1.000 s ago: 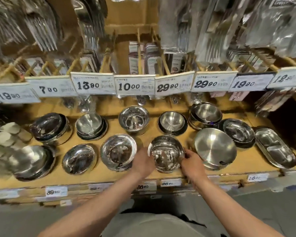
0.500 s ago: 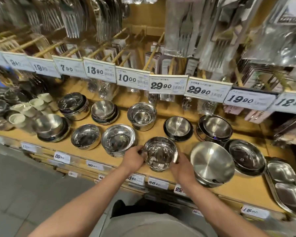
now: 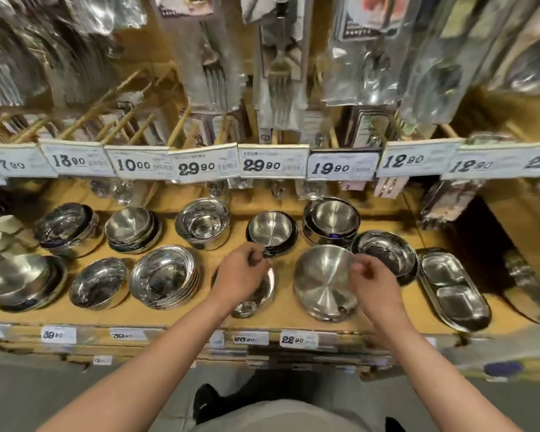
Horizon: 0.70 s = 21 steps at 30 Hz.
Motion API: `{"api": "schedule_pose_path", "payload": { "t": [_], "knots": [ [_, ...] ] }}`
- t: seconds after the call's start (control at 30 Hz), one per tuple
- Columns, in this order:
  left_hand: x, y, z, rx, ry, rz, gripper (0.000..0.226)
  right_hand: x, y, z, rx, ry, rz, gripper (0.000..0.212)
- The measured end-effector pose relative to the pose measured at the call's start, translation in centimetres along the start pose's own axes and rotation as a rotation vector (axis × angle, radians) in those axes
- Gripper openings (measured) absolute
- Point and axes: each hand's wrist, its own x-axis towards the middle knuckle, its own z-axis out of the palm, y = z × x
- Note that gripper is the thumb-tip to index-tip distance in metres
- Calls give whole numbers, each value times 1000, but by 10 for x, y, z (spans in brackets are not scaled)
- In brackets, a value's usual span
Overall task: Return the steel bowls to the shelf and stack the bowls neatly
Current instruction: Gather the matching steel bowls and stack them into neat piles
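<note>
A person's left hand (image 3: pixel 242 275) covers a small bowl (image 3: pixel 259 294), grip unclear; the right hand (image 3: pixel 370 280), fingers loosely curled, hovers empty over a wide bowl (image 3: pixel 321 282). A nudge could topple either off the shelf (image 3: pixel 206 316).

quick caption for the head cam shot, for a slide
Both hands, left and right, hover over steel bowls on a shop shelf beneath price tags.

Open spot: bare shelf (image 3: pixel 384 310) between the big bowl (image 3: pixel 321 285) and the tray (image 3: pixel 452 288).
In the way: price tags (image 3: pixel 272 165) hang low over the far bowls (image 3: pixel 272 229).
</note>
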Motion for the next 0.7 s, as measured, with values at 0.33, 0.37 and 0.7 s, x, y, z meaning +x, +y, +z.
{"api": "schedule_pose_path", "payload": {
  "t": [0.33, 0.37, 0.7],
  "knots": [
    [8, 41, 54, -109, -149, 60, 3, 34, 42, -81, -85, 158, 229, 48],
    [9, 43, 56, -100, -154, 61, 4, 37, 45, -82, -92, 152, 235, 49],
    [13, 39, 55, -197, -126, -29, 12, 70, 53, -82, -231, 101, 192, 31]
  ]
}}
